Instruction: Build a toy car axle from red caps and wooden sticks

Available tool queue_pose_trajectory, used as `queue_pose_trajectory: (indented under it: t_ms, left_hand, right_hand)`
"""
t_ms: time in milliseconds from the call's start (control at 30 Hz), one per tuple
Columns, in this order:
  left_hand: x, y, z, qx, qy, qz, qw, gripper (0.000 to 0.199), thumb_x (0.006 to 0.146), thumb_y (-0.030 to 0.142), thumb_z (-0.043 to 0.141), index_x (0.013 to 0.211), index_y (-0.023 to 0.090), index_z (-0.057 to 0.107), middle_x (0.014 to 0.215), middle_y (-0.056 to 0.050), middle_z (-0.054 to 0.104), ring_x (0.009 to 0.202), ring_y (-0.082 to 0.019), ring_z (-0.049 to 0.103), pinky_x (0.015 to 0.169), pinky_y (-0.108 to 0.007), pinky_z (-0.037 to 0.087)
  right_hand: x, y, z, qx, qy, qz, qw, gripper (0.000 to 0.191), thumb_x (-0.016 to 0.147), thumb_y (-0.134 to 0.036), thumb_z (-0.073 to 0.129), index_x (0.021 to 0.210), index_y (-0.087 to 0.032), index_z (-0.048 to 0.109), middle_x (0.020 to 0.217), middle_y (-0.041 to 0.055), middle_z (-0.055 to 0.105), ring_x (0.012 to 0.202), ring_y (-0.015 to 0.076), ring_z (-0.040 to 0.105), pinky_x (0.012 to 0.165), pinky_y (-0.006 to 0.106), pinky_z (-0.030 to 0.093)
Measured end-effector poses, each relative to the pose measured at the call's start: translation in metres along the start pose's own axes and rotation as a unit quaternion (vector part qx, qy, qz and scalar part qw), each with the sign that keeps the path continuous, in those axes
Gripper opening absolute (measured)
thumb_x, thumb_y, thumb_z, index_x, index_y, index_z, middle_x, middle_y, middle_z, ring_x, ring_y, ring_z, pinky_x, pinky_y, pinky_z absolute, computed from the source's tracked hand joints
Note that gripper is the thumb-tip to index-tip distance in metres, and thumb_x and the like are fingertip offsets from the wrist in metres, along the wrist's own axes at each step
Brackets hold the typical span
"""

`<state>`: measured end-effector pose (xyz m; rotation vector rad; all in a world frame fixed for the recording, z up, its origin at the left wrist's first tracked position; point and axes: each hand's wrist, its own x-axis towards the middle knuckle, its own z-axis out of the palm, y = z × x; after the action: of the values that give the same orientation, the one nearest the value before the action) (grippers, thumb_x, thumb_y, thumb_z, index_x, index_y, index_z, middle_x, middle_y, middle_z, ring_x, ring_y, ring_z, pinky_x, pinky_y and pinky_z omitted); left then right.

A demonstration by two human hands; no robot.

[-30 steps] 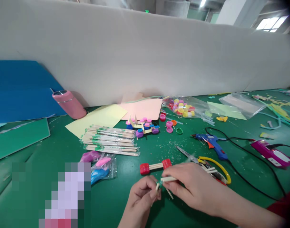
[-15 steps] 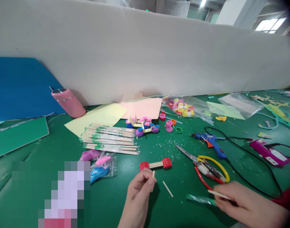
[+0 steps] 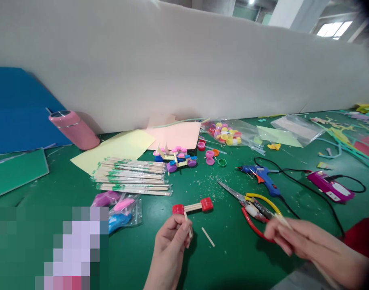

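Sticks in both hands at the green table

And here we are at a green table (image 3: 199, 266), flecked with pale scraps, running back to a tall white panel (image 3: 178, 72). Over its top edge, a pale column (image 3: 285, 14) and a bright window (image 3: 334, 30) look in from the room.

To the containers! A clear bag (image 3: 247, 131) lies by the panel, heaped with caps (image 3: 229, 139) in yellow, red, pink and purple. Nearer, on the left, a small plastic bag (image 3: 138, 211) lies with purple, pink and blue lumps; which are inside it is hard to tell. Just behind, wrapped chopsticks (image 3: 136, 177) lie stacked in clear sleeves, and a pink flask (image 3: 74, 129) leans against the panel.

Now the hands: the left hand (image 3: 170, 245) pinches a short stick (image 3: 188, 223) between thumb and fingers, right in front of a red-ended stick piece (image 3: 193, 208) lying on the table. A loose stick (image 3: 207, 237) rests between the two hands. Out right, the right hand (image 3: 308, 237) is blurred but curls around pale sticks (image 3: 282, 221), their number unclear, next to the scissors (image 3: 232, 191). Behind those, a blue glue gun (image 3: 264, 177) lies on its side.
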<state>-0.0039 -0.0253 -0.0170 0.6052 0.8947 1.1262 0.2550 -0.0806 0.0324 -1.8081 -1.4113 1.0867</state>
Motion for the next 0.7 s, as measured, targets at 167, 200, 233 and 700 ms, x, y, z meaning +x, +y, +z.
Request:
queue_pose_trajectory:
  t_ms: [167, 200, 233, 700]
  left_hand:
    - [0.000, -0.001, -0.003, 0.018, -0.016, 0.016, 1.000, 0.019, 0.075, 0.030, 0.064, 0.065, 0.015, 0.057, 0.055, 0.003, 0.047, 0.054, -0.009, 0.036, 0.051, -0.022, 0.028]
    - [0.000, 0.000, -0.004, 0.019, -0.018, 0.020, 0.999, 0.019, 0.075, 0.030, 0.063, 0.065, 0.015, 0.057, 0.055, 0.003, 0.046, 0.054, -0.009, 0.036, 0.052, -0.022, 0.028]
    - [0.000, 0.000, -0.006, 0.018, -0.019, 0.023, 0.999, 0.020, 0.076, 0.030, 0.062, 0.064, 0.015, 0.057, 0.055, 0.003, 0.046, 0.055, -0.009, 0.037, 0.052, -0.022, 0.029]
    - [0.006, 0.016, -0.011, 0.239, -0.011, 0.094, 0.966, 0.013, 0.077, 0.024, 0.059, 0.067, 0.017, 0.063, 0.074, -0.003, 0.061, 0.077, -0.017, 0.054, 0.067, -0.023, 0.039]
  right_hand:
    - [0.049, -0.071, 0.022, 0.228, -0.144, -0.118, 0.956, 0.043, 0.088, -0.050, 0.033, 0.078, -0.022, 0.064, 0.071, 0.0031, 0.048, 0.060, 0.0152, 0.044, 0.054, 0.028, 0.039]
    - [0.058, -0.078, 0.031, 0.211, -0.137, -0.153, 0.956, 0.044, 0.088, -0.050, 0.034, 0.076, -0.021, 0.064, 0.072, 0.0031, 0.048, 0.063, 0.0155, 0.045, 0.058, 0.028, 0.039]
    - [0.067, -0.083, 0.041, 0.187, -0.131, -0.167, 0.959, 0.045, 0.089, -0.050, 0.033, 0.074, -0.020, 0.064, 0.069, 0.0022, 0.048, 0.061, 0.0145, 0.044, 0.057, 0.027, 0.038]
    - [0.121, -0.077, 0.131, 0.248, -0.229, -0.020, 0.941, 0.037, 0.081, -0.052, 0.046, 0.081, -0.016, 0.055, 0.044, -0.0086, 0.044, 0.037, 0.0056, 0.043, 0.042, 0.018, 0.041]
